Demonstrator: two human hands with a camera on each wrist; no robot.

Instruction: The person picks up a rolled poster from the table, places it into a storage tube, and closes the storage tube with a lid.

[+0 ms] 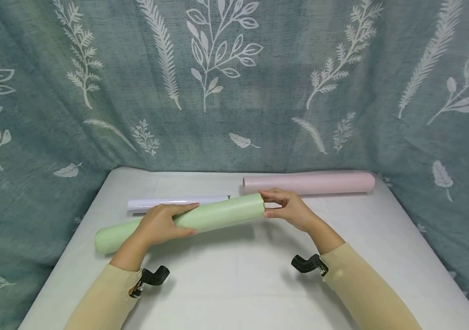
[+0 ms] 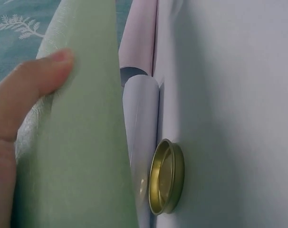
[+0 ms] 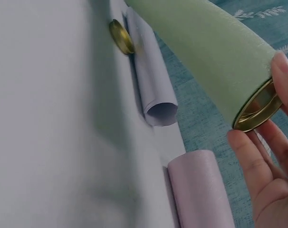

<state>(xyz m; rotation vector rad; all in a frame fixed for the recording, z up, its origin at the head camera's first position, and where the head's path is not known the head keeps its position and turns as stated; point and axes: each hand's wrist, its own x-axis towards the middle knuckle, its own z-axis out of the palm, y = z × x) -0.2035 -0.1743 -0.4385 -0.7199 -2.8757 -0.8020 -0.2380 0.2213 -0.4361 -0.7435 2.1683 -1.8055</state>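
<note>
A long pale green tube [image 1: 222,214] is held slantwise above the white table, its right end higher. My left hand [image 1: 160,224] grips it around the middle, and the thumb [image 2: 56,71] lies along its side in the left wrist view. At the raised end, my right hand [image 1: 290,210] pinches a gold metal lid [image 3: 252,124] set in the tube's mouth, fingertips and thumb at the rim. A second, loose gold lid [image 2: 175,178] stands on edge against a thin lilac roll [image 1: 185,200]; the green tube hides this lid in the head view.
A pink tube [image 1: 308,183] lies at the back right of the white table [image 1: 234,284], with the lilac roll to its left. Green-blue curtains [image 1: 234,128] with white leaf prints hang behind and at both sides. A black wrist mount [image 1: 155,276] sits on each sleeve.
</note>
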